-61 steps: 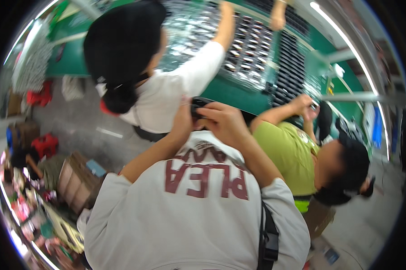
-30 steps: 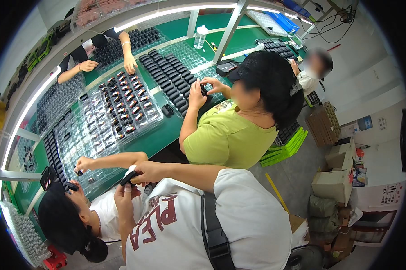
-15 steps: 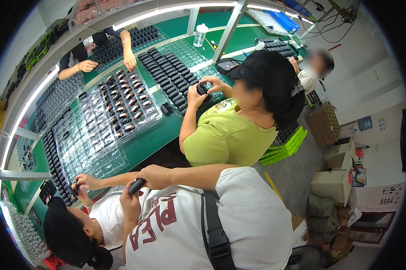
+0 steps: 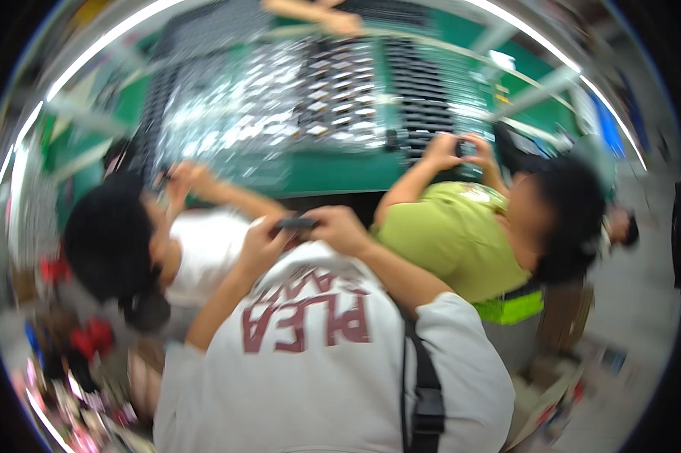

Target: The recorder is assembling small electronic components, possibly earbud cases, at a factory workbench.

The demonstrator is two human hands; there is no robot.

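Note:
In front of my chest, a small black oblong case with rounded ends lies nearly level between my two hands. My left hand has its fingers closed on the left end. On the other end, the fingers of my right hand are closed too. Motion blur hides the case's details. Beyond my hands, the green table carries clear plastic trays with rows of small dark parts, some with pale and orange bits. Rows of similar black cases lie to their right.
Close on my left, a co-worker in a white shirt holds something small and dark. A co-worker in a green shirt handles a dark piece at right. Across the table another person's hand reaches in. White posts rise from the table.
My view has turned, so the table now lies straight ahead. The case, earlier tilted in my left hand beside my right hand, now lies level with both hands on it.

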